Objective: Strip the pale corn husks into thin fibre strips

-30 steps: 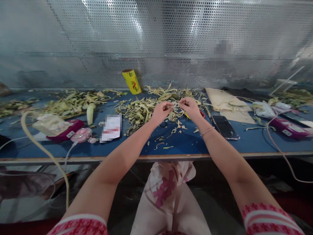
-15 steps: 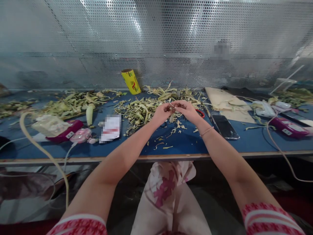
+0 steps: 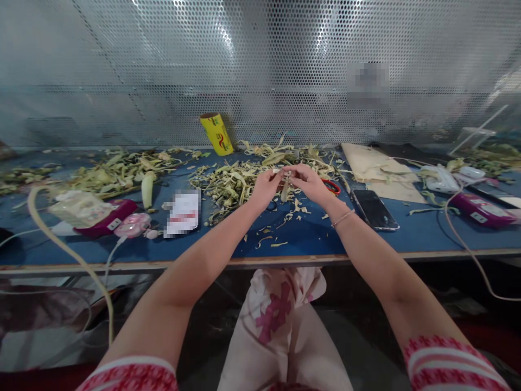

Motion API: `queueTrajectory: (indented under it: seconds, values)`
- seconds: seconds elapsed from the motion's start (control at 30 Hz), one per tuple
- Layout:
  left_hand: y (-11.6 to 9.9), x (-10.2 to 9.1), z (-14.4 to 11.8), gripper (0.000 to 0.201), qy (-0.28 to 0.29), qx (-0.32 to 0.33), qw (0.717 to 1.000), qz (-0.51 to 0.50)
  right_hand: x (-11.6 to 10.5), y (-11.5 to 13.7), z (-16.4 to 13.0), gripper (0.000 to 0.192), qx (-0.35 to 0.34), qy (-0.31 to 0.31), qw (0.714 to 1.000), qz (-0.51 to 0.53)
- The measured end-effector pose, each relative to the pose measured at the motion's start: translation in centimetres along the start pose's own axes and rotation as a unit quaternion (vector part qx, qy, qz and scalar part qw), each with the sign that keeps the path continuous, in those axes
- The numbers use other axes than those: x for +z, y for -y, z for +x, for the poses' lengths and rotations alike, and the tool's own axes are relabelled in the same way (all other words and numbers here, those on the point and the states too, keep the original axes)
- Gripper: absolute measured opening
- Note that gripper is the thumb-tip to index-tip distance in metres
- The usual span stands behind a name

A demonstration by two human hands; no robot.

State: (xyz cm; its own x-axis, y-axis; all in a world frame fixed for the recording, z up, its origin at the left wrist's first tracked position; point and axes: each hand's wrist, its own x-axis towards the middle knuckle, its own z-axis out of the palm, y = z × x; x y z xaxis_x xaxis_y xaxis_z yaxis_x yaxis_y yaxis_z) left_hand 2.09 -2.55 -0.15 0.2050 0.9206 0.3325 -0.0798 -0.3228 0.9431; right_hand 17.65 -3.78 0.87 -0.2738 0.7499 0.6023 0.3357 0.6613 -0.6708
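My left hand (image 3: pixel 265 188) and my right hand (image 3: pixel 310 182) meet above the blue table, fingertips pinched together. Between them is a small piece of pale green leaf strip (image 3: pixel 285 191), one end hanging down; the fingers cover most of it. Just behind and left of my left hand lies a heap of short, knotted-looking leaf pieces (image 3: pixel 226 185). Longer dried leaf strips (image 3: pixel 280 155) lie beyond both hands. Beside my right hand show the red handles of what look like scissors (image 3: pixel 332 187), partly hidden. Small leaf scraps (image 3: pixel 264 239) are scattered below the hands.
A yellow cardboard tube (image 3: pixel 217 134) leans against the perforated metal panel (image 3: pixel 260 70). Another leaf pile (image 3: pixel 109 176) lies left, near a white card (image 3: pixel 183 213) and a purple box (image 3: pixel 106 218). On the right are a phone (image 3: pixel 375 209), brown paper (image 3: pixel 372 165) and a second purple box (image 3: pixel 482 210).
My fingers have shifted on the leaf piece, and its hanging end shows more plainly between the hands. My left hand has turned slightly and moved a little left.
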Motion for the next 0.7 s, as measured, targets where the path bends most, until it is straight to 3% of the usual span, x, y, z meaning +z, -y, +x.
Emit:
queueTrajectory:
  seconds: [0.13, 0.33, 0.6, 0.7]
  values:
    - [-0.22, -0.3, 0.0, 0.022, -0.026, 0.046, 0.994, 0.095, 0.05, 0.22, -0.07, 0.019, -0.018, -0.044, 0.995, -0.087]
    - [-0.78, -0.6, -0.13, 0.022, -0.036, 0.105, 0.976, 0.188, 0.04, 0.46, -0.23, 0.015, -0.031, -0.052, 0.986, -0.155]
    - [-0.73, -0.51, -0.19, 0.021, -0.019, 0.096, 0.975, 0.201, 0.2, 0.2, 0.06, 0.009, 0.034, -0.047, 0.989, -0.133]
    - [-0.52, -0.45, -0.11, 0.019, -0.018, 0.1, 0.976, 0.192, 0.29, 0.03, 0.17, 0.025, 0.101, -0.034, 0.991, -0.077]
